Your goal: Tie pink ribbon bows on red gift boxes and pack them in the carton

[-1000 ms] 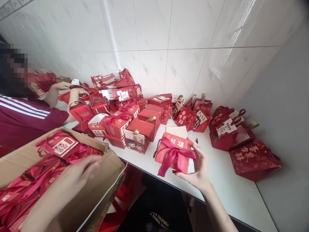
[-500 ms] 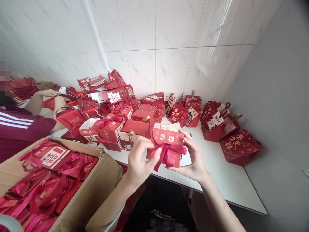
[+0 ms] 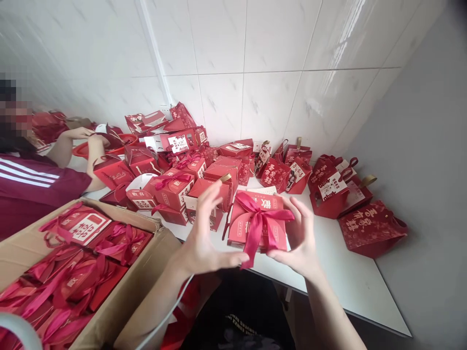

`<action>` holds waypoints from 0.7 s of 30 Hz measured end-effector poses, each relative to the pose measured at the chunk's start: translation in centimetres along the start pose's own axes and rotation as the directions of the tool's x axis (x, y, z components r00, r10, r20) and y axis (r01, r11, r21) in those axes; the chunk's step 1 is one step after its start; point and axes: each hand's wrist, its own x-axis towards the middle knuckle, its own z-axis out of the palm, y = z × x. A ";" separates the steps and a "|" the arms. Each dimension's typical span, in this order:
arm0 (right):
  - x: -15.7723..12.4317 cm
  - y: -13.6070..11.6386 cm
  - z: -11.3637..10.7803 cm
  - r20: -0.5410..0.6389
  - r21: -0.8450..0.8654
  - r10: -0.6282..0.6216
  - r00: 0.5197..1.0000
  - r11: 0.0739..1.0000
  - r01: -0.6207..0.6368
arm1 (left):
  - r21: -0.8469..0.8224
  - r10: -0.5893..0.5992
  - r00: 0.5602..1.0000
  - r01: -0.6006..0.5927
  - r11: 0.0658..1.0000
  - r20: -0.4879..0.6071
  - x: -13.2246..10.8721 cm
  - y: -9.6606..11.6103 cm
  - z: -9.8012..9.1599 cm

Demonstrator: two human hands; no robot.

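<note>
A flat red gift box (image 3: 255,221) with a red ribbon bow hangs just above the white table's (image 3: 350,284) front edge. My right hand (image 3: 301,240) grips its right side, fingers curled behind it. My left hand (image 3: 204,233) is at the box's left, thumb pinching the loose ribbon tail at the bottom, the other fingers spread and slightly blurred. Behind the box lies a white paper sheet (image 3: 261,190).
Many folded red gift boxes and bags (image 3: 204,170) crowd the table up to the tiled wall. A cardboard carton (image 3: 120,291) of flat red boxes sits at my lower left. A person in a maroon striped top (image 3: 40,180) works at the far left.
The box has turned so its bow side faces me and it has risen slightly. My left hand went from the carton to the box, then down to the ribbon tail.
</note>
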 end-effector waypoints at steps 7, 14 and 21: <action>1.3 1.6 0.8 0.149 0.239 0.283 0.948 0.920 -0.312 | -0.269 -0.678 0.674 0.739 0.618 0.294 2.2 -1.7 -2.5; -2.1 4.2 1.6 -0.026 0.103 0.473 0.881 0.878 -0.468 | -0.595 -0.885 0.370 0.792 0.140 0.284 2.2 -1.1 -4.6; -7.5 8.1 2.6 0.127 -0.107 0.581 0.804 0.814 -0.571 | -0.702 -0.939 0.217 0.711 -0.035 0.266 2.6 -0.2 -7.1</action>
